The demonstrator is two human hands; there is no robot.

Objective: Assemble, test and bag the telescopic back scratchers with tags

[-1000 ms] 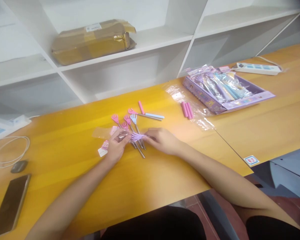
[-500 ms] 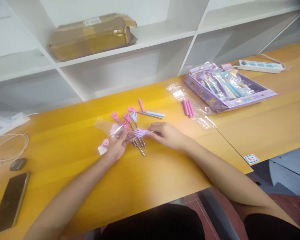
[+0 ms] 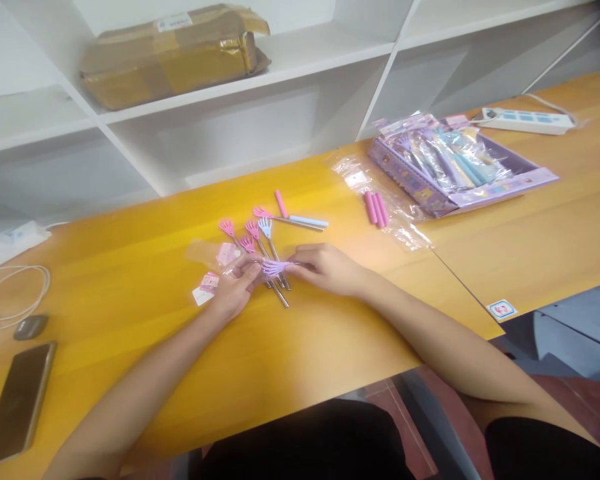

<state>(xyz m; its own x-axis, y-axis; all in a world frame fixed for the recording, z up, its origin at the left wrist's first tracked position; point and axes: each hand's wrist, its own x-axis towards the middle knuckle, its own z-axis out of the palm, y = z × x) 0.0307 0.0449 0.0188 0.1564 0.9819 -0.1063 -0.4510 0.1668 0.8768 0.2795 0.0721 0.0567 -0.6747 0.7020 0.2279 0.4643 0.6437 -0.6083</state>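
Observation:
My right hand (image 3: 325, 267) pinches a purple back scratcher (image 3: 275, 268) close below its hand-shaped head; the rest of its length is hidden by my fingers. The head points left, right against my left hand (image 3: 237, 287). Closed fingers of my left hand grip a clear plastic bag (image 3: 205, 253) with a pink label. Under and behind both hands lie several back scratchers with metal rods, among them a pink one (image 3: 227, 227) and a light blue one (image 3: 265, 228). A pink and white card (image 3: 204, 289) lies beside my left wrist.
Pink handle tubes (image 3: 377, 209) rest on clear bags by a purple display box (image 3: 415, 177) of bagged back scratchers. A loose pink tube (image 3: 280, 203) and a light blue tube (image 3: 307, 221) lie behind. Left are a phone (image 3: 17, 403) and cable; white shelves hold a taped carton (image 3: 170, 60).
The purple back scratcher's head has come slightly nearer my left fingers, which have shifted on the bag. The whole view has tilted slightly; the other things lie as before.

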